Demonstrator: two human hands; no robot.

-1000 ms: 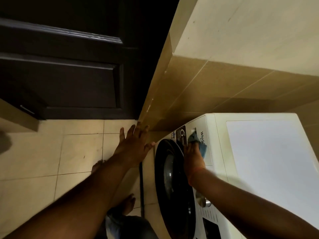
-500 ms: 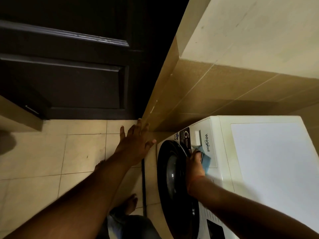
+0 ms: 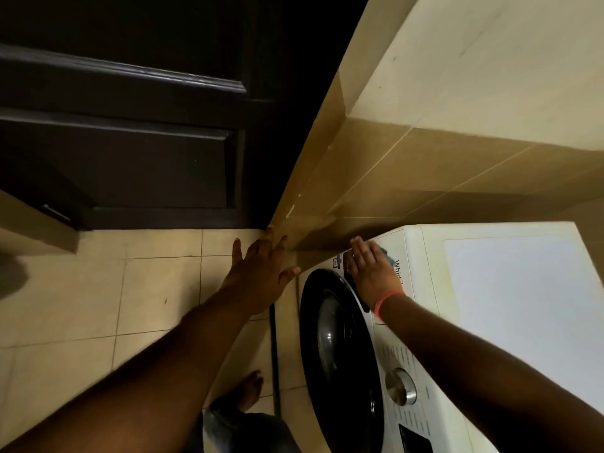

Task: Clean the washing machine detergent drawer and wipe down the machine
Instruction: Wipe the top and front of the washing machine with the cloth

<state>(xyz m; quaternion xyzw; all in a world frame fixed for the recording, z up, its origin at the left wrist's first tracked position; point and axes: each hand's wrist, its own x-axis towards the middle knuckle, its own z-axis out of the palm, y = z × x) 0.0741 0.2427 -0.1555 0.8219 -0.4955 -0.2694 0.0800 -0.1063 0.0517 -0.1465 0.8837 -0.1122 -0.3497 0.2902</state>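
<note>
Right hand point(image 3: 371, 273) flat, fingers straight, pressing blue cloth point(image 3: 386, 255) on washing machine point(image 3: 425, 289) front, just above door point(image 3: 340, 348). Left hand point(image 3: 261, 279) spread, fingertips at wall point(image 3: 313, 197) corner.

Our left hand point(image 3: 258, 276) reached forward, fingers spread straight; our right hand point(image 3: 371, 269) lay flat, palm down.

- One washing machine point(image 3: 425, 289), white, with one round dark door point(image 3: 340, 348).
- One silver dial point(image 3: 401, 386) on its front panel.
- One blue cloth point(image 3: 387, 256), only partly showing.
- Two hands: left hand point(image 3: 261, 279), right hand point(image 3: 372, 273).
- One pink wristband point(image 3: 387, 299).
- One bare foot point(image 3: 250, 389).
- One dark panelled door point(image 3: 130, 142).
</note>
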